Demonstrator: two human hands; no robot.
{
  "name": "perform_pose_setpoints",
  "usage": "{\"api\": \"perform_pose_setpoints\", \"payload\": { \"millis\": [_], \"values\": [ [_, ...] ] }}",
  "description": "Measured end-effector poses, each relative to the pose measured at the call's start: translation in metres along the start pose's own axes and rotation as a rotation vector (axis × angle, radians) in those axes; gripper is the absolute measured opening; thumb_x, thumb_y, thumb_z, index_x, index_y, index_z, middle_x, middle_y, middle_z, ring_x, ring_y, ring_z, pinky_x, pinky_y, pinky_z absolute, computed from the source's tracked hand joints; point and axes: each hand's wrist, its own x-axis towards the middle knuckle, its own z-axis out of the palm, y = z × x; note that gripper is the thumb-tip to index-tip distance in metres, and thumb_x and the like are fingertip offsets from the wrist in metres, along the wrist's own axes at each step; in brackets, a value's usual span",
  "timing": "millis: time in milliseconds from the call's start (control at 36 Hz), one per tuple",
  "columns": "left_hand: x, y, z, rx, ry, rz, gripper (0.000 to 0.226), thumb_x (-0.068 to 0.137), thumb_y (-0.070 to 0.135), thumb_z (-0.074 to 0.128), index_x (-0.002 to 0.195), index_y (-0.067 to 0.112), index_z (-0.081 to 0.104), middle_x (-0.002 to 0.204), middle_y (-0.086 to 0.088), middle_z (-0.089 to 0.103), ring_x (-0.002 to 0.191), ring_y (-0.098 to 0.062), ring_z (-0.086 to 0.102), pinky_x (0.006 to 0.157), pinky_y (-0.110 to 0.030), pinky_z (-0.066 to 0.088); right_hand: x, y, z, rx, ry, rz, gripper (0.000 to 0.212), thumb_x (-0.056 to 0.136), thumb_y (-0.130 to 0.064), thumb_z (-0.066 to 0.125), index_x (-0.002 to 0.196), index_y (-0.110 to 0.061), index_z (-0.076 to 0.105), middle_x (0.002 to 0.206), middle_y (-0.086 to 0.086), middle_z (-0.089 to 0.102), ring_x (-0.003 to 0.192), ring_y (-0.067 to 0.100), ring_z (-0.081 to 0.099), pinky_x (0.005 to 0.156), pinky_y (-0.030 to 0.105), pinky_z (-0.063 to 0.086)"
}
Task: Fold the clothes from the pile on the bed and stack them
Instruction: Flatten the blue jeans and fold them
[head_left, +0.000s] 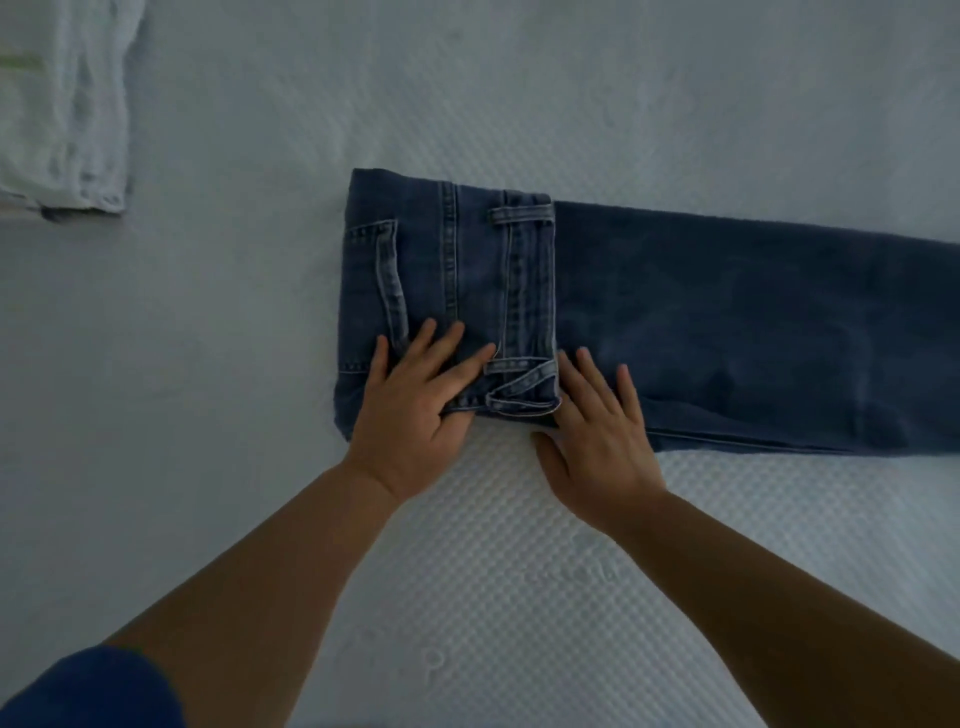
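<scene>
A pair of dark blue jeans (701, 322) lies across the white bed (493, 571), legs stretched to the right and running out of frame. The waist part is folded over onto the legs at the left, showing belt loops and a back pocket. My left hand (421, 400) lies flat, fingers spread, on the near edge of that folded waist part. My right hand (597, 431) rests flat beside it, fingers on the leg fabric just right of the waistband, palm on the mattress. Neither hand grips the cloth.
A folded pale white garment (67, 114) with a green mark lies at the far left of the bed. A blue sleeve (88, 691) shows at the bottom left corner. The textured mattress cover stretches around the jeans.
</scene>
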Motion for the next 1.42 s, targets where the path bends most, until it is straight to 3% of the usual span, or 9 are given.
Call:
{"api": "perform_pose_setpoints", "payload": {
  "millis": [167, 278, 528, 639, 722, 917, 1056, 1278, 1417],
  "values": [
    [-0.007, 0.009, 0.005, -0.022, 0.142, 0.093, 0.052, 0.082, 0.018, 0.042, 0.134, 0.016, 0.038, 0.14, -0.008, 0.037, 0.133, -0.034, 0.031, 0.108, -0.064, 0.012, 0.017, -0.002, -0.015, 0.697, 0.186, 0.296, 0.043, 0.094, -0.03, 0.041, 0.135, -0.017, 0.049, 0.125, -0.007, 0.058, 0.126, 0.007, 0.045, 0.109, 0.033, 0.031],
    [0.002, 0.017, 0.016, 0.069, 0.119, 0.114, 0.047, 0.086, 0.025, 0.044, 0.132, 0.018, 0.039, 0.139, -0.016, 0.042, 0.131, -0.039, 0.033, 0.104, -0.068, 0.014, 0.063, -0.006, -0.046, 1.444, 0.037, 0.649, 0.08, 0.064, -0.072, 0.056, 0.127, -0.022, 0.057, 0.112, -0.006, 0.067, 0.103, 0.01, 0.063, 0.093, 0.032, 0.049],
    [0.013, 0.029, -0.01, -0.028, 0.167, 0.075, 0.057, 0.085, 0.047, 0.046, 0.137, 0.023, 0.039, 0.146, -0.008, 0.036, 0.139, -0.022, 0.022, 0.112, -0.057, 0.008, 0.058, 0.007, -0.051, 0.794, 0.37, 0.459, 0.026, 0.093, -0.016, 0.051, 0.11, -0.033, 0.041, 0.079, -0.015, 0.055, 0.065, -0.014, 0.054, 0.046, 0.002, 0.037],
    [0.05, 0.019, -0.006, 0.226, 0.025, -0.131, 0.08, 0.084, 0.068, 0.034, 0.149, 0.029, 0.009, 0.158, -0.009, 0.003, 0.144, -0.022, -0.007, 0.112, -0.05, -0.007, 0.047, 0.009, -0.039, 0.723, 0.443, 0.489, 0.036, 0.095, -0.016, 0.044, 0.127, -0.031, 0.038, 0.096, -0.015, 0.057, 0.078, -0.007, 0.055, 0.058, 0.003, 0.038],
    [0.063, 0.0, 0.015, 0.423, -0.182, -0.211, 0.097, 0.071, 0.084, 0.026, 0.146, 0.036, -0.012, 0.156, -0.003, -0.019, 0.141, -0.022, -0.021, 0.109, -0.05, -0.019, 0.049, 0.012, -0.029, 0.643, 0.369, 0.488, 0.046, 0.096, -0.016, 0.042, 0.139, -0.029, 0.03, 0.129, -0.005, 0.053, 0.109, 0.01, 0.053, 0.087, 0.025, 0.044],
    [0.072, -0.006, 0.021, 0.466, -0.233, -0.245, 0.101, 0.066, 0.088, 0.027, 0.146, 0.038, -0.011, 0.155, -0.001, -0.021, 0.141, -0.021, -0.022, 0.107, -0.05, -0.02, 0.059, 0.018, -0.027, 0.585, 0.28, 0.554, 0.052, 0.097, -0.02, 0.043, 0.146, -0.02, 0.024, 0.142, -0.001, 0.038, 0.121, 0.013, 0.042, 0.095, 0.024, 0.03],
    [0.057, 0.038, 0.017, 0.359, -0.067, -0.122, 0.086, 0.08, 0.073, 0.031, 0.149, 0.029, 0.005, 0.157, -0.014, -0.007, 0.143, -0.027, -0.012, 0.11, -0.049, -0.011, 0.018, 0.031, -0.043, 0.548, 0.404, 0.545, 0.051, 0.093, -0.025, 0.053, 0.14, -0.019, 0.035, 0.114, -0.011, 0.041, 0.106, 0.007, 0.045, 0.088, 0.02, 0.035],
    [0.035, 0.073, 0.061, 0.255, -0.278, 0.022, 0.05, 0.093, 0.055, 0.034, 0.141, 0.042, 0.033, 0.158, -0.001, 0.0, 0.145, -0.02, -0.007, 0.112, -0.05, -0.01, -0.083, 0.087, -0.026, 0.04, 0.01, 0.301, 0.046, 0.093, -0.017, 0.053, 0.138, -0.013, 0.045, 0.146, 0.008, 0.039, 0.139, 0.026, 0.026, 0.113, 0.031, 0.01],
    [0.037, 0.075, 0.057, 0.241, -0.275, 0.047, 0.04, 0.091, 0.048, 0.046, 0.128, 0.035, 0.055, 0.157, -0.004, 0.01, 0.145, -0.023, 0.0, 0.113, -0.053, -0.005, -0.087, 0.101, -0.033, 0.177, 0.084, 0.254, 0.035, 0.089, -0.009, 0.058, 0.124, -0.006, 0.06, 0.137, 0.012, 0.05, 0.134, 0.028, 0.037, 0.11, 0.03, 0.018]
  ]
}}
